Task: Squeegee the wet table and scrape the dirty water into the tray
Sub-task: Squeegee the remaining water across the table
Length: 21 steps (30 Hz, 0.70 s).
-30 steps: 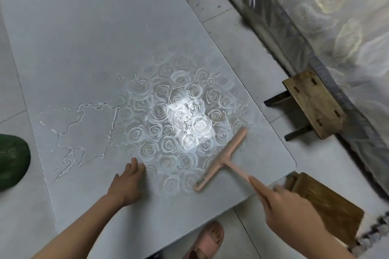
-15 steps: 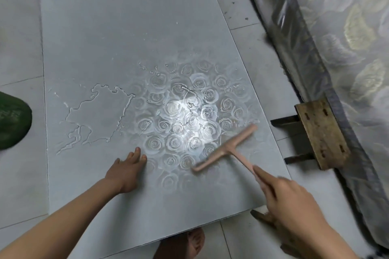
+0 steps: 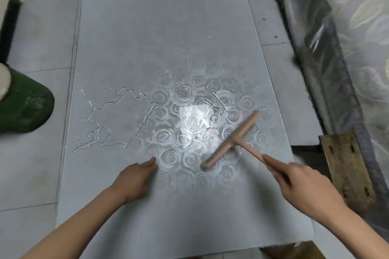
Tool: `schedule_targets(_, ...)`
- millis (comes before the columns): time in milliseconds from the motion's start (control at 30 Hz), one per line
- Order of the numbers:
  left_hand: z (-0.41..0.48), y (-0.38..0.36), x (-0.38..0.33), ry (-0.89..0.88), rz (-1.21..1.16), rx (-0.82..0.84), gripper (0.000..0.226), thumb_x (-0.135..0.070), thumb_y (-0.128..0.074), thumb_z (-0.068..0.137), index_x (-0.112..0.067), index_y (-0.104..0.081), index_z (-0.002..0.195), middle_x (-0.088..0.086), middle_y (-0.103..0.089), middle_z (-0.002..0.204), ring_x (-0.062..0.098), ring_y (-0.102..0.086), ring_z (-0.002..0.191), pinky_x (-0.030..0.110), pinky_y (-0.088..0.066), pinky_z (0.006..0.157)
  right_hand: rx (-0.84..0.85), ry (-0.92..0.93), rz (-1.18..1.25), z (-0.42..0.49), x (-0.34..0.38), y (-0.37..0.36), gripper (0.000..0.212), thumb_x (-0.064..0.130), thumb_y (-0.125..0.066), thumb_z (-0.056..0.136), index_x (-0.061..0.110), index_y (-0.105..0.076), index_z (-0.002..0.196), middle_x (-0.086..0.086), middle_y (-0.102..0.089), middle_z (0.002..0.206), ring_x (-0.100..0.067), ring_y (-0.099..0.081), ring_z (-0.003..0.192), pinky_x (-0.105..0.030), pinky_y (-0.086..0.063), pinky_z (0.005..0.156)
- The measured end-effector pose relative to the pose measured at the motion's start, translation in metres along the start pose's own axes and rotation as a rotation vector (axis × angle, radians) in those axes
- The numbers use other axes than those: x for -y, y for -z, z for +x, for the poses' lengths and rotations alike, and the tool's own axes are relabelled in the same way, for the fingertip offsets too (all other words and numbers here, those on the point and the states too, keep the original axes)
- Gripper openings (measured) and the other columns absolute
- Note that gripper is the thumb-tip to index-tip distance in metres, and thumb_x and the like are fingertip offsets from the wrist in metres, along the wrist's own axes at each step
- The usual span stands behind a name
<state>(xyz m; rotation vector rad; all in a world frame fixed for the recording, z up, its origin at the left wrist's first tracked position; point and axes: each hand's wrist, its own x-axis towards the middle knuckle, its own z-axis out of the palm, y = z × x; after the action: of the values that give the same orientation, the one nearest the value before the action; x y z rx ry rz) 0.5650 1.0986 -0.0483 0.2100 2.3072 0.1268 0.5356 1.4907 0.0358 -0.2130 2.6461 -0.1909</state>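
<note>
Pink squeegee (image 3: pixel 231 139), seemingly light and stiff, has its blade on the wet desk (image 3: pixel 157 17) at four o'clock. Right hand (image 3: pixel 305 187) grips the handle's end, a sound hold. Left hand (image 3: pixel 132 178) rests flat at six, fingers straight. The blurred blade edge is probably soft.

The pale grey rectangular tabletop (image 3: pixel 147 27) shows whitish roses just ahead of the left fingers (image 3: pixel 149 163). The pinkish-tan T-shaped squeegee (image 3: pixel 231 141) meets the right fingers (image 3: pixel 273 161). Well left of the left fingers lies a dark green rounded object (image 3: pixel 25 107). Right of the right fingers is grey draped cloth (image 3: pixel 362 59) with cream leaves.
</note>
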Motion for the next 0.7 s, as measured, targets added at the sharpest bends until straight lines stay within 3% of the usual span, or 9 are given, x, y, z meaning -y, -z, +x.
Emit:
schedule_targets(100, -0.001, 0.002, 0.0, 0.047, -0.136, -0.23, 0.055, -0.021, -0.031, 0.086, -0.019, -0.046, 0.139, 0.001, -0.036, 0.152, 0.022, -0.046, 0.13, 0.032, -0.043, 0.099, 0.128, 0.003, -0.077, 0.0, -0.017, 0.003, 0.044, 0.054, -0.021, 0.096, 0.062, -0.016, 0.138, 0.009, -0.055, 0.089, -0.016, -0.062, 0.094, -0.032, -0.045, 0.068)
schedule_targets(167, 0.001, 0.002, 0.001, 0.112, -0.128, -0.305, 0.055, -0.022, -0.028, 0.085, -0.01, -0.05, 0.135, 0.016, -0.039, 0.148, 0.032, -0.05, 0.123, 0.037, -0.046, 0.094, 0.136, 0.043, -0.071, 0.02, -0.007, -0.001, 0.045, 0.052, -0.022, 0.097, 0.063, -0.011, 0.139, 0.008, -0.054, 0.09, -0.016, -0.061, 0.094, -0.031, -0.043, 0.068)
schedule_targets(233, 0.003, 0.001, 0.0, 0.212, -0.095, -0.275, 0.054, -0.021, -0.032, 0.09, -0.004, -0.04, 0.141, 0.028, -0.024, 0.151, 0.039, -0.041, 0.13, 0.04, -0.04, 0.102, 0.125, 0.089, -0.02, 0.046, 0.01, -0.004, 0.044, 0.049, -0.024, 0.098, 0.062, -0.014, 0.139, 0.008, -0.055, 0.09, -0.02, -0.06, 0.094, -0.033, -0.043, 0.069)
schedule_targets(300, 0.004, -0.002, 0.001, 0.336, -0.077, -0.195, 0.059, -0.023, -0.035, 0.094, -0.007, -0.021, 0.149, 0.03, -0.005, 0.154, 0.037, -0.023, 0.141, 0.036, -0.027, 0.112, 0.141, 0.147, 0.001, 0.076, 0.034, -0.002, 0.043, 0.047, -0.027, 0.099, 0.059, -0.02, 0.14, 0.004, -0.057, 0.093, -0.025, -0.06, 0.095, -0.036, -0.046, 0.074)
schedule_targets(367, 0.006, -0.002, 0.002, 0.394, -0.055, -0.156, 0.061, -0.024, -0.032, 0.095, -0.01, -0.012, 0.15, 0.029, 0.001, 0.154, 0.034, -0.018, 0.143, 0.033, -0.024, 0.114, 0.131, 0.205, -0.028, 0.099, 0.048, 0.009, 0.042, 0.048, -0.027, 0.099, 0.059, -0.023, 0.139, 0.003, -0.059, 0.097, -0.025, -0.06, 0.097, -0.038, -0.048, 0.078)
schedule_targets(467, 0.007, -0.001, 0.004, 0.4, -0.031, -0.104, 0.062, -0.027, -0.03, 0.095, -0.016, -0.008, 0.152, 0.026, -0.004, 0.155, 0.032, -0.019, 0.142, 0.034, -0.022, 0.113, 0.112, 0.242, -0.075, 0.114, 0.026, 0.039, 0.042, 0.051, -0.03, 0.096, 0.062, -0.024, 0.136, 0.011, -0.061, 0.101, -0.019, -0.06, 0.102, -0.035, -0.048, 0.078)
schedule_targets(600, 0.013, 0.001, 0.011, 0.363, -0.022, -0.047, 0.063, -0.039, -0.033, 0.096, -0.018, -0.013, 0.152, 0.027, -0.016, 0.153, 0.033, -0.031, 0.137, 0.035, -0.025, 0.11, 0.24, 0.169, -0.15, 0.114, -0.019, 0.065, 0.045, 0.05, -0.033, 0.097, 0.062, -0.02, 0.138, 0.014, -0.059, 0.097, -0.008, -0.058, 0.098, -0.024, -0.046, 0.075)
schedule_targets(700, 0.016, 0.005, 0.017, 0.344, -0.057, -0.031, 0.062, -0.039, -0.036, 0.095, -0.017, -0.022, 0.151, 0.032, -0.024, 0.15, 0.035, -0.042, 0.129, 0.035, -0.03, 0.108, 0.287, 0.212, -0.16, 0.127, 0.001, 0.057, 0.048, 0.046, -0.032, 0.098, 0.06, -0.015, 0.14, 0.011, -0.055, 0.095, -0.01, -0.058, 0.099, -0.026, -0.045, 0.078)
